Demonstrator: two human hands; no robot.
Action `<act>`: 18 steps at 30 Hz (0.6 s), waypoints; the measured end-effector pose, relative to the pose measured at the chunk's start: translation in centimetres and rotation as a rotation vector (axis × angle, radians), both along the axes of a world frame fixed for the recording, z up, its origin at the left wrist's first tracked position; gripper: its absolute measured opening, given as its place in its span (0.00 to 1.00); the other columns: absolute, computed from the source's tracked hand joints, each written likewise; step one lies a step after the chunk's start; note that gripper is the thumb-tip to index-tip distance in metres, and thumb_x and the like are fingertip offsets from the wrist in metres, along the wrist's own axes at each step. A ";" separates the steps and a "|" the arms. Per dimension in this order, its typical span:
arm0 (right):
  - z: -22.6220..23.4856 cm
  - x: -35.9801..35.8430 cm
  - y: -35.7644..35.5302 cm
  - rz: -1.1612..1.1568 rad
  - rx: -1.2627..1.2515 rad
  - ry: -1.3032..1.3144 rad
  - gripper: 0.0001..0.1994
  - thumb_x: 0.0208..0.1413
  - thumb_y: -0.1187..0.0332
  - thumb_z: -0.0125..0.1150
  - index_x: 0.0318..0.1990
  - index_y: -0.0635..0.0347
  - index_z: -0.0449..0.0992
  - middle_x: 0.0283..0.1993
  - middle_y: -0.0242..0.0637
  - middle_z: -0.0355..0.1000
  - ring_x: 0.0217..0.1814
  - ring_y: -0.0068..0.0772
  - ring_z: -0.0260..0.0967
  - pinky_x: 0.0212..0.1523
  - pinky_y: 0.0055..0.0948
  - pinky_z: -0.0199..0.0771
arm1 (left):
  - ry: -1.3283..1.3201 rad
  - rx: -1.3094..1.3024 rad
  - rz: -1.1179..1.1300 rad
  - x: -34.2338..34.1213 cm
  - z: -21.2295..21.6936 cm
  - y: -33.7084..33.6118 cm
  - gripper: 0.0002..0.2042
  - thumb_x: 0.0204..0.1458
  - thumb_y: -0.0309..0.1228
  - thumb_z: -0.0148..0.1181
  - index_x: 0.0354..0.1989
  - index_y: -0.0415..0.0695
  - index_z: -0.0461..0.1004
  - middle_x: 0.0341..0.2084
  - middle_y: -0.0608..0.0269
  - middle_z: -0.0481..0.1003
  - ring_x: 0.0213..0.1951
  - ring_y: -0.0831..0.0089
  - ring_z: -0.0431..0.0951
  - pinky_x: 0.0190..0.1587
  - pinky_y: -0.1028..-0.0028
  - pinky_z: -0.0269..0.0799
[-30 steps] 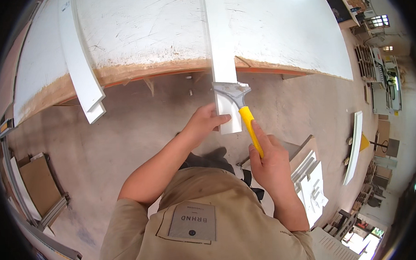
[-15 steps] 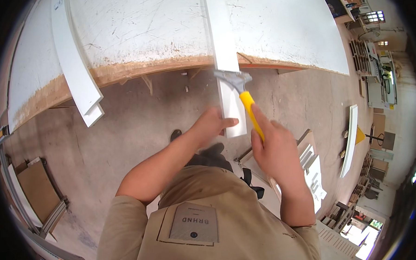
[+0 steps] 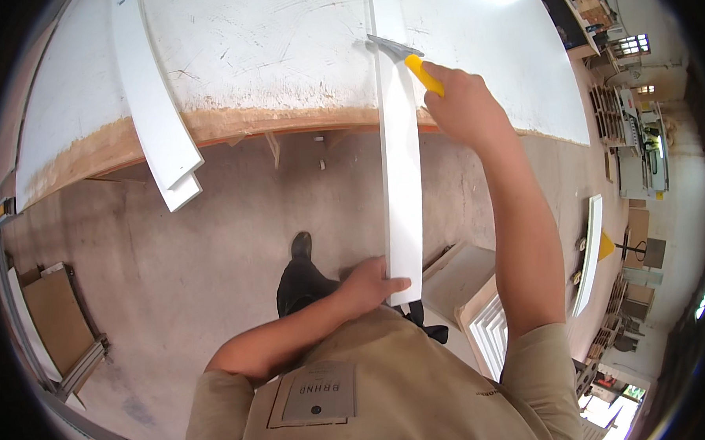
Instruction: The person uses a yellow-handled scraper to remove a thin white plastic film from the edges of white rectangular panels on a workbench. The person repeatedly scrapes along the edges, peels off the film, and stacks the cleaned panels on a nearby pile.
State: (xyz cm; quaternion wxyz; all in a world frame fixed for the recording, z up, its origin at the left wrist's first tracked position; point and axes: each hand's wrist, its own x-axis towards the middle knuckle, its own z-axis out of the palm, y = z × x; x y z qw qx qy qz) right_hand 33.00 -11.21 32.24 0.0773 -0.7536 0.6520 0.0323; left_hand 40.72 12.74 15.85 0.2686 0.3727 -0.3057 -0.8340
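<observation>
A long white strip of board point(image 3: 403, 194) lies across the front edge of the workbench point(image 3: 258, 47) and reaches back toward my waist. My left hand point(image 3: 365, 286) grips its near end, thumb on top and fingers at the left edge and below. Farther forward, my right hand point(image 3: 467, 105) is closed around the yellow handle of a scraper point(image 3: 425, 74). Its wide grey head lies over the strip, above the bench top, its tip reaching past the strip's left edge. From this view I cannot tell how firmly the blade touches the surface.
Two stacked white strips point(image 3: 157, 110) overhang the bench edge at the left. A crate-like holder point(image 3: 469, 282) with several white pieces point(image 3: 493, 336) stands low at my right. Another white board point(image 3: 588, 253) is farther right. Brown panels point(image 3: 54, 319) lean at the far left.
My right hand has pushed the scraper forward along the strip, from just off the bench edge to over the bench top. My left hand and the strip's near end have come closer to my body.
</observation>
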 end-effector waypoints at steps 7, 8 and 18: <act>-1.1 1.7 -7.8 0.062 -0.041 0.060 0.25 0.57 0.66 0.54 0.64 0.54 0.72 0.48 0.49 0.78 0.45 0.45 0.78 0.48 0.40 0.78 | -0.093 -0.061 -0.050 2.6 1.2 3.0 0.18 0.56 0.33 0.62 0.51 0.34 0.74 0.42 0.51 0.80 0.44 0.68 0.79 0.49 0.66 0.74; -1.2 2.1 -8.8 0.064 -0.030 0.074 0.25 0.57 0.65 0.53 0.64 0.54 0.72 0.50 0.49 0.78 0.49 0.47 0.78 0.51 0.42 0.77 | -0.096 -0.063 -0.043 3.0 1.3 3.6 0.18 0.56 0.33 0.62 0.51 0.34 0.74 0.42 0.51 0.80 0.44 0.68 0.79 0.49 0.66 0.73; -4.8 4.7 -21.4 0.676 -0.257 0.909 0.09 0.48 0.71 0.63 0.33 0.67 0.83 0.34 0.49 0.80 0.37 0.54 0.80 0.42 0.43 0.81 | -0.078 0.174 0.083 9.0 1.2 10.4 0.19 0.57 0.32 0.63 0.55 0.36 0.73 0.42 0.62 0.80 0.44 0.78 0.76 0.48 0.73 0.72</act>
